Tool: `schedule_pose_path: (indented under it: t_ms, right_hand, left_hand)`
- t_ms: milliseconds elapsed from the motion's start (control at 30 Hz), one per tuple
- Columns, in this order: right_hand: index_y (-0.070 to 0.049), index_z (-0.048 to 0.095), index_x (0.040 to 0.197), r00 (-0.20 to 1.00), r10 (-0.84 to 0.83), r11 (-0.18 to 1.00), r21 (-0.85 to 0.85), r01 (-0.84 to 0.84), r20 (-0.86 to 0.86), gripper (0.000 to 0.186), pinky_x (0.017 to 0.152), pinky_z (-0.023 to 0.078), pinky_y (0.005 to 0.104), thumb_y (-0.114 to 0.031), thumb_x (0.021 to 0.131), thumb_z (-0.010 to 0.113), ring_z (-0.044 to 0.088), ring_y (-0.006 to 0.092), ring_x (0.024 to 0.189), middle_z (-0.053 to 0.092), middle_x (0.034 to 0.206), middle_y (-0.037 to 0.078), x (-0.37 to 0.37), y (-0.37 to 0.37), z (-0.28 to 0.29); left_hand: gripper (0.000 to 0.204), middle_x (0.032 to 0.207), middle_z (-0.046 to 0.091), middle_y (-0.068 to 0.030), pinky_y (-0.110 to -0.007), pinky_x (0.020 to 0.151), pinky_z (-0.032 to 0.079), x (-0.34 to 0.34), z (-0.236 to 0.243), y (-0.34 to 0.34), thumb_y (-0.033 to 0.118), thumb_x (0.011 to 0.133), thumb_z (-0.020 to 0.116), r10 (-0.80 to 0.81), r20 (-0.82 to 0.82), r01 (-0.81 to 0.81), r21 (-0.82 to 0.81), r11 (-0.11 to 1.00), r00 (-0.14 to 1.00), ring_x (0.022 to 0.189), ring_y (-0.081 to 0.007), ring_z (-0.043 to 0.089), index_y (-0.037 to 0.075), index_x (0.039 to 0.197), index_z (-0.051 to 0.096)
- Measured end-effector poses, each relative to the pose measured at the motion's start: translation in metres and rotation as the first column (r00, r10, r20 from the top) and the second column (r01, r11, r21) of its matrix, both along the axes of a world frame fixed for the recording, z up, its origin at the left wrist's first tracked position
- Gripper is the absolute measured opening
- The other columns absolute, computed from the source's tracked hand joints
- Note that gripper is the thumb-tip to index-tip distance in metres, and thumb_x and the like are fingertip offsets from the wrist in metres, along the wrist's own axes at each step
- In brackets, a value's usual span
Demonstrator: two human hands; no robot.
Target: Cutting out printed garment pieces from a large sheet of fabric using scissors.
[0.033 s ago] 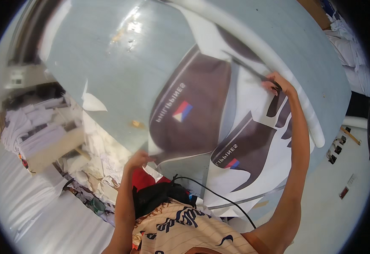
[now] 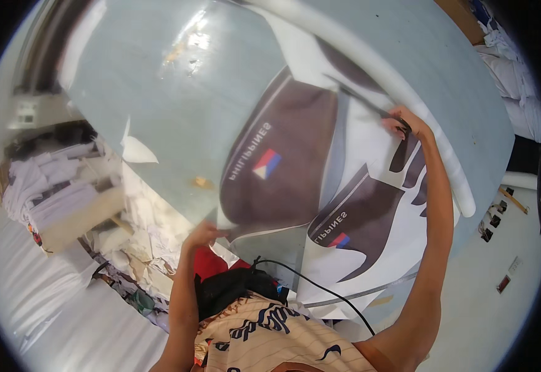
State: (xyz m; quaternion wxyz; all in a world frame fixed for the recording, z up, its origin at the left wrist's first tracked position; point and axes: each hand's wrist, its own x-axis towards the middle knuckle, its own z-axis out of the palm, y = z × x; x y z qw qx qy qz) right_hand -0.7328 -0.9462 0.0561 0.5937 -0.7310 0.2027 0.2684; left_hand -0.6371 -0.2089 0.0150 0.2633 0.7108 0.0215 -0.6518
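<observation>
My right hand (image 2: 405,124) grips long dark scissors (image 2: 363,97), whose blades reach up-left over printed white sheet material (image 2: 366,142). A cut dark panel (image 2: 273,204) with pale lettering and a red, blue and white emblem lies at the centre of the worktop. Its lower left corner is pinched by the fingers of my left hand (image 2: 211,230). To its lower right sits a similar, smaller printed shape (image 2: 360,223) on white sheet, partly under my right forearm. Whether the blades are cutting is unclear.
A long white roll (image 2: 453,177) runs along the right of the pale blue-grey worktop (image 2: 128,74). Piles of white offcuts (image 2: 53,180) are at left, folded white fabric (image 2: 509,87) at upper right. A black cord (image 2: 307,276) crosses near my body; a small white scrap (image 2: 137,149) lies left.
</observation>
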Motion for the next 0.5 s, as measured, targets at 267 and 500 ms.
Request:
schedule_pose_path:
  t_ms: [267, 500]
  right_hand:
    - [-0.01, 0.06, 0.068, 0.998, 0.056, 0.998, 0.032, -0.055, -0.025, 0.04, 0.04, 0.034, 0.0242, -0.038, 0.092, 0.075, 0.045, 0.0054, 0.042, 0.049, 0.053, -0.005, 0.009, 0.001, 0.003]
    - [-0.011, 0.057, 0.063, 0.998, -0.033, 0.999, 0.016, 0.034, -0.055, 0.042, 0.039, 0.032, 0.0259, -0.036, 0.093, 0.074, 0.043, 0.0064, 0.041, 0.048, 0.053, -0.005, 0.071, 0.027, 0.015]
  left_hand:
    - [0.022, 0.057, 0.058, -0.0013, -0.029, 0.047, 0.037, 0.002, 0.012, 0.001, 0.024, 0.085, 0.082, 0.058, 0.124, -0.061, 0.024, 0.998, 0.991, 0.049, -0.0102, 0.048, 0.002, 0.087, 0.079]
    - [0.014, 0.068, 0.069, 0.0004, -0.025, 0.048, 0.043, 0.013, 0.009, 0.007, 0.013, 0.086, 0.08, -0.009, 0.075, 0.004, 0.061, 0.998, 0.997, 0.051, -0.0076, 0.052, 0.006, 0.099, 0.081]
